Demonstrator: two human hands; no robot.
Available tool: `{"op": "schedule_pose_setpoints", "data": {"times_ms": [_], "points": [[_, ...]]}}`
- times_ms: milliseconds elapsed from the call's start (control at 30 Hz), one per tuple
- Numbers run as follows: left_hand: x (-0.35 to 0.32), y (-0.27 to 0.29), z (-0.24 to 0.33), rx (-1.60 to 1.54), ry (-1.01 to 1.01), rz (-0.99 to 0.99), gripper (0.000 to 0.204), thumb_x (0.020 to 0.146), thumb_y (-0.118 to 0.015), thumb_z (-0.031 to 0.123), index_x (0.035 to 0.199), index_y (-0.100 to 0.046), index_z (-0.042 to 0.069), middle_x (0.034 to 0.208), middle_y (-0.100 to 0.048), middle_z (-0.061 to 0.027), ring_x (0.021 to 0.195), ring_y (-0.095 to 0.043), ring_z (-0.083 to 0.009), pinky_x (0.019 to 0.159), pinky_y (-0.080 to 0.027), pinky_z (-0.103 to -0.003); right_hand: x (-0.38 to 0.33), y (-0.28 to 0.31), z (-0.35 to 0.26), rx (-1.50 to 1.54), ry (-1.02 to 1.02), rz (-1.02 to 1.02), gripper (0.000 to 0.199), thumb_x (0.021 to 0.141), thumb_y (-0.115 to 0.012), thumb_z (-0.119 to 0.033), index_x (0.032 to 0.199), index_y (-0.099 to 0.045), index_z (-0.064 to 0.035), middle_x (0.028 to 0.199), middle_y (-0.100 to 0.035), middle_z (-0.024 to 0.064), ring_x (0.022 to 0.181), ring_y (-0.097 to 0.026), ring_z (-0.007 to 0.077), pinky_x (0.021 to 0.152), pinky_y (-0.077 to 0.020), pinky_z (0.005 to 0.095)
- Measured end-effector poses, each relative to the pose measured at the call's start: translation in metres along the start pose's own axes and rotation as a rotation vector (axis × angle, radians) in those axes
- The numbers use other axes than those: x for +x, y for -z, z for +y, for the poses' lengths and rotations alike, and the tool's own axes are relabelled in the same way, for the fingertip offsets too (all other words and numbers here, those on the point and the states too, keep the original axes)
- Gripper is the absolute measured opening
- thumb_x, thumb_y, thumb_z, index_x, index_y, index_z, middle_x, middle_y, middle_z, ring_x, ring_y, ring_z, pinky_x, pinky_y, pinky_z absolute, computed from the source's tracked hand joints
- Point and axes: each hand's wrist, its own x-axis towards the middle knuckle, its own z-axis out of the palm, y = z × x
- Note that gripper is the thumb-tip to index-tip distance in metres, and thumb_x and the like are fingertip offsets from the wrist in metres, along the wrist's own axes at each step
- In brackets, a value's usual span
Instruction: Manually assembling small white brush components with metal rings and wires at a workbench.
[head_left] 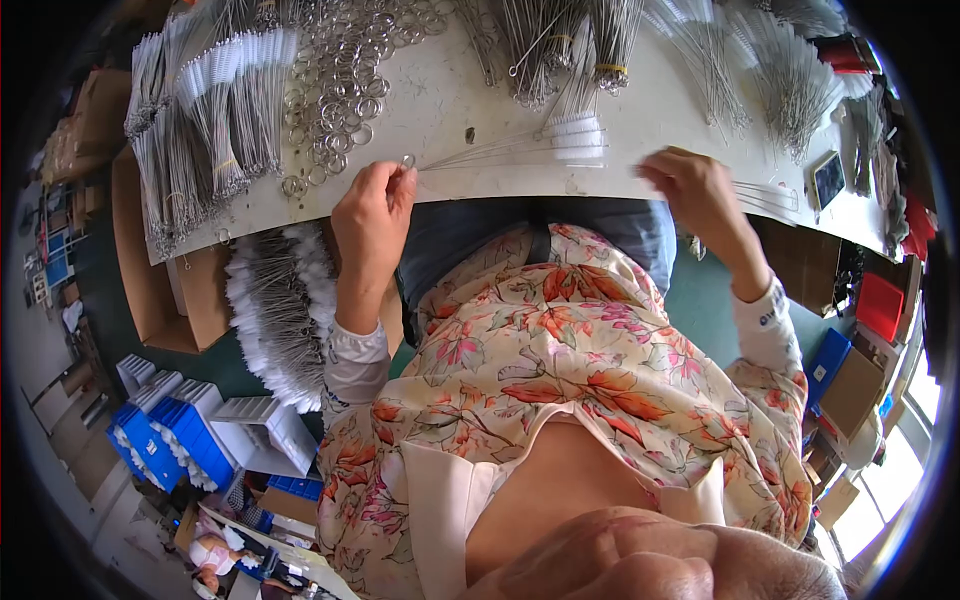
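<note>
Two hands at table edge, mid frame | left hand (372,205) pinched shut on small metal ring (406,160), centre-left | right hand (690,185) fingers curled down on thin wire brushes (520,150) spanning between hands, grip unclear | loose ring pile (345,70) upper left | brush bundles (215,100) far left | white table (440,90)

Two hands, left (372,212) and right (690,190), one phone (828,178), several brush bundles (215,110), dozens of metal rings (345,85)

We see bright, even daylight, with glare from a window at the lower right; edges bend and darken at the fisheye rim, and focus stays sharp.
</note>
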Motion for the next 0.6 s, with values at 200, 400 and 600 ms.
{"op": "schedule_pose_setpoints", "data": {"times_ms": [200, 400, 600], "points": [[0.002, 0.015, 0.023, -0.487, -0.006, -0.031, 0.009, 0.084, -0.060, 0.005, 0.086, -0.053, -0.001, 0.087, -0.062, -0.0100, 0.070, -0.063, -0.0143, 0.060, -0.052, -0.027, 0.050, -0.040, -0.110, 0.352, 0.367, 0.212, 0.009, 0.079, -0.063, -0.017, 0.083, -0.065, -0.0094, 0.085, -0.063, 0.0048, 0.065, -0.061, 0.0268, 0.059, -0.0490, 0.0352], [0.024, 0.060, 0.056, -0.989, -0.077, -0.247, 0.013, 0.082, -0.056, -0.006, 0.092, -0.062, -0.002, 0.102, -0.060, -0.0136, 0.082, -0.063, -0.0139, 0.070, -0.057, -0.026, 0.048, -0.016, -0.120, 0.518, 0.422, 0.118, 0.008, 0.078, -0.063, -0.013, 0.084, -0.066, -0.0082, 0.079, -0.062, 0.0057, 0.065, -0.061, 0.0245, 0.058, -0.0482, 0.0334], [0.030, 0.076, 0.066, -1.037, -0.166, -0.387, 0.016, 0.079, -0.056, -0.008, 0.093, -0.064, -0.003, 0.102, -0.060, -0.0137, 0.082, -0.063, -0.0134, 0.071, -0.057, -0.026, 0.034, -0.008, -0.115, 0.973, 0.347, -0.123, 0.014, 0.084, -0.062, -0.014, 0.091, -0.064, -0.0021, 0.077, -0.065, 0.0047, 0.062, -0.057, 0.0115, 0.055, -0.0450, 0.0256]]}}
